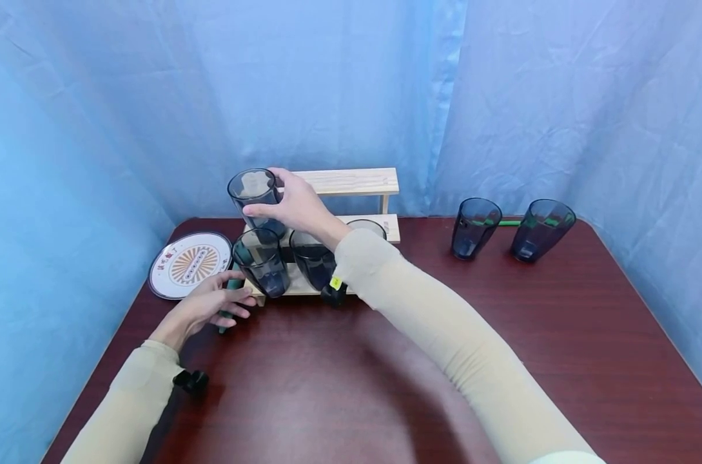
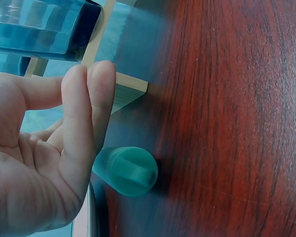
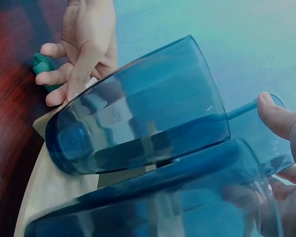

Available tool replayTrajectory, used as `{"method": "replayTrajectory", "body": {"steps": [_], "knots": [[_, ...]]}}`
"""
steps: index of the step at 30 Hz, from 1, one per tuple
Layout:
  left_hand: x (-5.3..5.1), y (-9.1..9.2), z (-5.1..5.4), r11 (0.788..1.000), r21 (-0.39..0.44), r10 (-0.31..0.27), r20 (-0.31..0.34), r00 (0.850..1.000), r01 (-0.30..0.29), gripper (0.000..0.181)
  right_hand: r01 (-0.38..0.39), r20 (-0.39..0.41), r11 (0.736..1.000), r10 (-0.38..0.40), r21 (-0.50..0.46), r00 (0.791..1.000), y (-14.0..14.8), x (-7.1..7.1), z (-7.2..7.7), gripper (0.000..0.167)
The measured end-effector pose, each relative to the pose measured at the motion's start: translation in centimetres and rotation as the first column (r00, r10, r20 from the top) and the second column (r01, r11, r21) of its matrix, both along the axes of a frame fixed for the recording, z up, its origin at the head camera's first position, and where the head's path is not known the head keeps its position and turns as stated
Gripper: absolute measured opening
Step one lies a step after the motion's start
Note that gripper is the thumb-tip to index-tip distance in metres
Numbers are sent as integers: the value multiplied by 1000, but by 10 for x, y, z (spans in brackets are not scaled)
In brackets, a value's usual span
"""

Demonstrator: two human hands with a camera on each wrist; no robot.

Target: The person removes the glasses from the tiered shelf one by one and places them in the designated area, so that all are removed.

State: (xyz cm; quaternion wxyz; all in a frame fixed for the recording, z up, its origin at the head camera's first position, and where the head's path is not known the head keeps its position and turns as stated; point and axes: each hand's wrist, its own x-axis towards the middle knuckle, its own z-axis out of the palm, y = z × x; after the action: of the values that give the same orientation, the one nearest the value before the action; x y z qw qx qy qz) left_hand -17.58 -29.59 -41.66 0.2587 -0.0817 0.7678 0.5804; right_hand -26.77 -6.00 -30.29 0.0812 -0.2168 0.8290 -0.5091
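My right hand (image 1: 297, 205) holds a dark glass (image 1: 254, 193) by its upper part, thumb in front and fingers behind, at the left end of the wooden rack (image 1: 351, 182). Lower on the rack stand more dark glasses, one at the left (image 1: 262, 264) and one beside it (image 1: 312, 258); a third is mostly behind my right sleeve. My left hand (image 1: 208, 303), fingers loosely bent and holding nothing, is by the rack's lower left corner. In the left wrist view a green object (image 2: 133, 171) lies beyond its fingers.
A white patterned plate (image 1: 191, 264) lies at the table's left edge. Two dark glasses, one (image 1: 476, 229) left of the other (image 1: 542, 230), stand at the back right, with a green stick-like thing (image 1: 510, 223) behind them. Blue curtains surround the table (image 1: 559, 335).
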Motion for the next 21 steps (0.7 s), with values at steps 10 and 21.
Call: {"method": "replayTrajectory", "body": {"steps": [10,21], "knots": [[1,-3,0,1000,10,4,-9,1000,-4,67,-20,-74,998,16,-55,997,25,-3,56,88],[3,-5,3,1000,8,5,-12,1000,-5,65,1,-1,992,-1,-123,1000,104,11,117,88]]}}
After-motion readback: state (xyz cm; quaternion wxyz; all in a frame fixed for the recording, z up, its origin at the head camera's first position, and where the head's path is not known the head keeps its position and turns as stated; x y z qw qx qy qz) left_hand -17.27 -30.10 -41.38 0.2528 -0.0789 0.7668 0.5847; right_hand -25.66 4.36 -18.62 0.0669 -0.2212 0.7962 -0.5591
